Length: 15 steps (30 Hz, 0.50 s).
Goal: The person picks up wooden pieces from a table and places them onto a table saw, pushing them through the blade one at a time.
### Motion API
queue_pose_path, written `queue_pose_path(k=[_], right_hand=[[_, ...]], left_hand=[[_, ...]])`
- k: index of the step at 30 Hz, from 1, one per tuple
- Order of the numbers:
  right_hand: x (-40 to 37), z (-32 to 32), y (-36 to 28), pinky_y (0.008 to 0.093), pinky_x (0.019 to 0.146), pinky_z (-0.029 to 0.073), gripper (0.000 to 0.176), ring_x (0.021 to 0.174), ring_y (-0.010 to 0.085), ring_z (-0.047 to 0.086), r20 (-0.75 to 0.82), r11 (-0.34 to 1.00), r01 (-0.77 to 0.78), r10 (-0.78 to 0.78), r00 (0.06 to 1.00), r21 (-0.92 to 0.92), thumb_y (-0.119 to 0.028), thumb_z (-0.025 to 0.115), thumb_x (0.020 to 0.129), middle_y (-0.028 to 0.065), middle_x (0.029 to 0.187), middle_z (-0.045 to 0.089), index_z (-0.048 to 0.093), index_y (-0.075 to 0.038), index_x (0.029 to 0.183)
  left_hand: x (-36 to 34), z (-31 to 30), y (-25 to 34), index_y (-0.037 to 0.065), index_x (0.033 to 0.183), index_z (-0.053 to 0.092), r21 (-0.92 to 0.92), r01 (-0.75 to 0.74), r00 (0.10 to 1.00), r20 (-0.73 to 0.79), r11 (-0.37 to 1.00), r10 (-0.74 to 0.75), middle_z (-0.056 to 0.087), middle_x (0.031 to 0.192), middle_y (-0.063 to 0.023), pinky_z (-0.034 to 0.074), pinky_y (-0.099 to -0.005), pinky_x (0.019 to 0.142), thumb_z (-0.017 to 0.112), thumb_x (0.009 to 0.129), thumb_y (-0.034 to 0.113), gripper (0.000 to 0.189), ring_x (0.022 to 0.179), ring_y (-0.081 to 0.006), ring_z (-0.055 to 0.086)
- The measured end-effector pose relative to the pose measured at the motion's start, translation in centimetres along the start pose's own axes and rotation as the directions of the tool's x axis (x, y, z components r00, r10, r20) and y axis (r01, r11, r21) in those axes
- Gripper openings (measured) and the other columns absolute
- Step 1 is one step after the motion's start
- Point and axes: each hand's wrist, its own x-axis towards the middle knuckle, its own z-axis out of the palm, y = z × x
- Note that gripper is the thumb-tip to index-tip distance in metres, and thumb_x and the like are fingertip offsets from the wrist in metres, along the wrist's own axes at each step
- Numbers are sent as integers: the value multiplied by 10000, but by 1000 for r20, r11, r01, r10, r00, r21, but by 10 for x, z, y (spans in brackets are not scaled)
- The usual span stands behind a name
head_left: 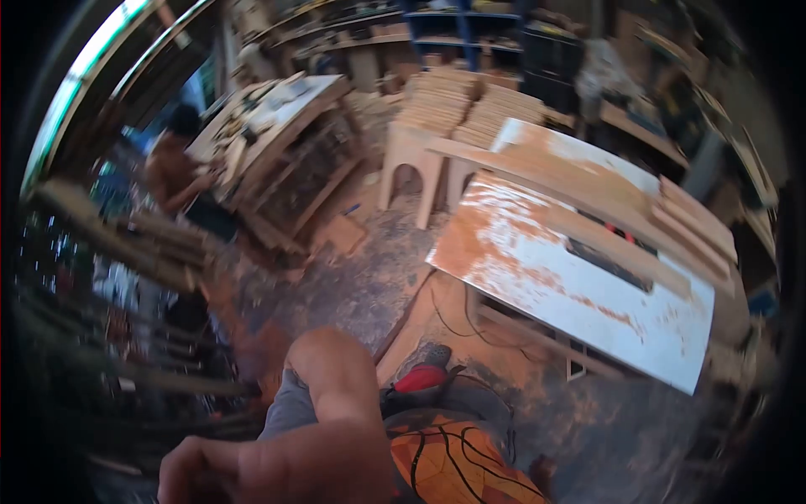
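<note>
My left hand [243, 469] is low at the bottom left of the head view, blurred and partly cut off by the frame edge. Its fingers bend downward, and their tips run out of view, so any grip is hidden. Beside it rises a bare bent limb with grey cloth [290, 405] along it. An orange shirt with black curved lines [453, 458] lies just right of the hand. My right hand cannot be made out. A small dark brownish shape [544, 472] by the shirt is too blurred to name.
On the right stands a white-topped worktable [504, 252] strewn with sawdust, bearing long boards [546, 172]. Stacked wood pieces [437, 101] rest on a stool [411, 160] behind it. Another person [168, 168] works at a cluttered bench [294, 126]. A cable [457, 323] crosses the dusty floor.
</note>
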Motion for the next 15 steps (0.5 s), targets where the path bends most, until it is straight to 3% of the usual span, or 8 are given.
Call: queue_pose_path(k=[1, 4, 6, 7, 9, 11, 13, 15], right_hand=[[22, -6, 16, 516, 736, 531, 207, 777, 332, 666, 372, 947, 308, -253, 893, -95, -304, 656, 809, 108, 900, 690, 677, -148, 943], [121, -71, -15, 473, 727, 541, 227, 760, 286, 672, 508, 969, -246, 209, 836, 5, -356, 659, 796, 61, 857, 705, 674, -167, 921], [173, -95, -36, 451, 703, 538, 221, 726, 283, 666, 439, 983, -177, 181, 880, -50, -329, 646, 808, 85, 791, 691, 660, -133, 911], [205, -115, -52, 456, 703, 537, 218, 732, 285, 666, 409, 973, -230, 205, 889, 11, -323, 644, 810, 88, 796, 689, 660, -134, 916], [267, -152, -84, 465, 702, 536, 211, 744, 290, 665, 351, 924, -339, 263, 899, 176, -312, 639, 816, 93, 804, 686, 660, -134, 926], [321, -177, -111, 475, 702, 534, 205, 756, 295, 664, 313, 890, -346, 251, 916, 296, -302, 635, 821, 98, 812, 683, 661, -135, 937], [368, -192, -137, 484, 701, 532, 199, 768, 300, 663, 293, 856, -338, 233, 927, 390, -291, 630, 826, 103, 821, 679, 661, -136, 947], [394, -205, -158, 494, 701, 530, 194, 780, 305, 662, 286, 826, -335, 221, 933, 454, -280, 626, 832, 108, 829, 676, 662, -136, 957]], left_hand=[[9, -17, -9, 209, 1167, 724, 56, -45, 998, 48, 997, 43, 557, 1385, -9, 264, -497, 1117, 682, 926, 276, 254, 1330, -263, 407], [28, -81, -22, 259, 1220, 710, 157, -158, 983, 118, 975, 140, 518, 1440, 8, 197, -455, 1155, 693, 930, 274, 291, 1376, -194, 366], [43, -140, -23, 168, 1256, 692, 424, -64, 956, 287, 903, -67, 578, 1393, -49, 301, -440, 1120, 684, 941, 289, 337, 1295, -222, 481], [45, -169, -30, 176, 1381, 563, 479, -151, 940, 340, 865, -24, 535, 1357, -185, 373, -480, 1098, 551, 945, 463, 522, 1297, -304, 472], [50, -242, -19, 223, 1385, 549, 656, -35, 864, 399, 754, -307, 402, 1458, -110, 299, -491, 1148, 640, 946, 434, 496, 1329, -301, 410], [42, -307, -32, 181, 1341, 567, 716, 69, 829, 346, 695, -439, 438, 1429, -124, 355, -494, 1100, 660, 934, 394, 468, 1314, -299, 433], [21, -372, -32, 117, 1266, 591, 833, 184, 711, 253, 521, -656, 501, 1358, -151, 409, -487, 1043, 658, 931, 364, 422, 1268, -321, 482], [5, -409, -23, 56, 1191, 600, 939, 343, 214, -50, 27, -975, 555, 1246, -193, 450, -462, 989, 671, 918, 354, 411, 1194, -356, 538]])
